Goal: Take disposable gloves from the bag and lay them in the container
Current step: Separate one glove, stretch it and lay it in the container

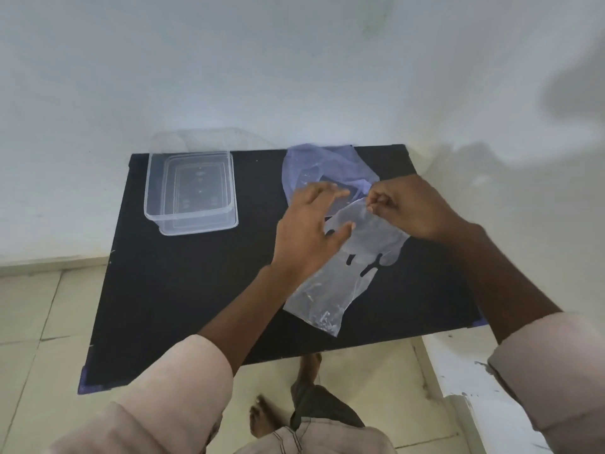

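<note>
Left hand (311,231) spread flat, right hand (406,208) pinched closed

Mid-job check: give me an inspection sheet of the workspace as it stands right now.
Surface: black board on a tiled floor, against a pale wall.
Job's things: clear container open at far left, no glove seen inside; bluish bag at far centre; clear glove lying flat near the middle, fingers toward the hands.
Clutter: nothing seen.
Hands: right hand pinches the edge of a clear film; left hand spread open, fingers on the same film.
Cables: nothing seen.
Surroundings: person's bare feet below the board; white ledge at right.
</note>
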{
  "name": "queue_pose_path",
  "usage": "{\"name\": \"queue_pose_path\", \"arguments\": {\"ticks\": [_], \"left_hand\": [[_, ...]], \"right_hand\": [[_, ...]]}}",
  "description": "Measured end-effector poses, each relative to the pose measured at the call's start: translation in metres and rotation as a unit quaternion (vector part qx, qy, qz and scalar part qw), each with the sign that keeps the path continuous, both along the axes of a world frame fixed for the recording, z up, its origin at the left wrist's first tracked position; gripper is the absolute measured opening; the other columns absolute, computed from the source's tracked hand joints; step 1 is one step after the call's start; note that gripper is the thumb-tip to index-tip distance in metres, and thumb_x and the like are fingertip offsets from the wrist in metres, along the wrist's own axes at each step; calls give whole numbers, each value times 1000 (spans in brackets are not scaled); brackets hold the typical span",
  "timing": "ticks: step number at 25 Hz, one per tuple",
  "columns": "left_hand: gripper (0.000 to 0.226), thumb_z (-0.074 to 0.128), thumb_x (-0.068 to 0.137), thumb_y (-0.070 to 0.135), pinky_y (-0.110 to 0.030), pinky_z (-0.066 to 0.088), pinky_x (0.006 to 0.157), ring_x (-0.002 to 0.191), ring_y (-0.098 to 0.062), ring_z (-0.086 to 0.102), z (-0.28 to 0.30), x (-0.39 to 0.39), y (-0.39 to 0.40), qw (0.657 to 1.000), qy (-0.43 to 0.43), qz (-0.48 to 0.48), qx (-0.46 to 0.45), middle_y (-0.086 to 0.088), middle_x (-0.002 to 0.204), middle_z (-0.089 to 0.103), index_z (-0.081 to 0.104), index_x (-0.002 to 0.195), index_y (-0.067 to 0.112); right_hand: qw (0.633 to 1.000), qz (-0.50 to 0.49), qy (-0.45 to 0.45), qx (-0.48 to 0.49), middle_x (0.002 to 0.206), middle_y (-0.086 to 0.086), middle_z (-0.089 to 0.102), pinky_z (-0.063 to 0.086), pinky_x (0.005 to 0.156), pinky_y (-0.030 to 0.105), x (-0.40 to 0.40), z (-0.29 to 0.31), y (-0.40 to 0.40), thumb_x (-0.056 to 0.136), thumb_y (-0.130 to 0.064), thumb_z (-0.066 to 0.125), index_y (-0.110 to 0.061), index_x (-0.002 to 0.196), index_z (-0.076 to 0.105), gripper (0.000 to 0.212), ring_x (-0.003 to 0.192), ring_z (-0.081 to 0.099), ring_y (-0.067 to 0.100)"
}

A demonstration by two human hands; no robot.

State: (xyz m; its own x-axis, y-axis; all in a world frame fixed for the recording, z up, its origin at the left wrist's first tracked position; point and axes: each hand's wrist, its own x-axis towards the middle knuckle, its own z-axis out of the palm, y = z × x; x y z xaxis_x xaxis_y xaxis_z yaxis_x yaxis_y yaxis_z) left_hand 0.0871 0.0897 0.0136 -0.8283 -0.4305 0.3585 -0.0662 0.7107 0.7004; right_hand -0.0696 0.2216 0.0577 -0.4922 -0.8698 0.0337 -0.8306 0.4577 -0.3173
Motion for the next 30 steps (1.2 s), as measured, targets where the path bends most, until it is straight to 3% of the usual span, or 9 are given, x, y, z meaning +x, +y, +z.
{"name": "queue_pose_path", "arguments": {"ticks": [3,7,11,15,19,22,24,27,30], "left_hand": [[52,81,74,26,-31,47,93,114,-19,57,22,-7,-11,996,-1,-40,78,-2,124,64,64,123,18],[28,81,75,17,-18,50,72,82,-12,65,29,-2,-22,984,-37,-69,162,7,93,69,75,102,12],[9,80,77,14,-32,61,60,69,-15,68,35,9,-34,947,-64,-87,303,-4,75,73,76,84,9],[14,80,76,13,-27,58,59,71,-18,72,45,22,-49,925,-39,-90,368,-12,83,76,71,85,8],[18,82,72,7,-28,58,59,66,-18,71,50,31,-63,914,-10,-77,398,-11,79,74,68,82,10],[29,83,69,2,-26,56,58,70,-19,71,50,33,-74,916,-9,-60,396,-15,83,73,68,94,3],[33,82,70,2,-25,57,58,68,-17,71,52,34,-82,913,-11,-49,405,-10,79,74,68,100,-1],[29,82,72,4,-25,57,59,65,-14,71,52,30,-96,914,-5,-26,406,-2,72,74,71,98,0],[18,81,74,6,-26,58,61,64,-13,69,52,24,-110,915,-8,-6,403,2,70,74,73,90,5]], "right_hand": [[999,19,31,4,79,5,73,49,63,33,17,13,-7,87,-19,65,-16,88,71,7,70,65,25],[999,31,30,15,82,3,73,53,65,36,33,27,-13,86,-18,64,-21,84,68,5,74,66,24],[998,46,-18,-28,77,0,71,50,64,33,46,40,-8,81,-18,71,-17,84,69,3,70,65,18],[992,-43,-116,11,88,-6,68,46,68,21,44,44,10,67,-31,85,-16,95,67,36,78,62,11],[927,-92,-336,-138,78,1,72,48,69,25,45,26,13,78,-17,77,-14,79,72,6,73,65,15],[897,-99,-372,-218,66,-2,67,46,59,22,43,18,4,81,-10,72,-4,80,70,6,63,58,10],[886,-89,-391,-234,73,2,67,47,57,22,40,16,-7,81,-9,73,-6,81,70,4,65,58,10],[864,-74,-424,-259,81,6,70,48,54,20,32,12,-30,84,-9,70,-10,87,71,3,68,62,9],[841,-76,-440,-305,72,1,72,46,51,20,21,7,-56,88,-12,65,-4,86,70,10,63,62,12]]}}
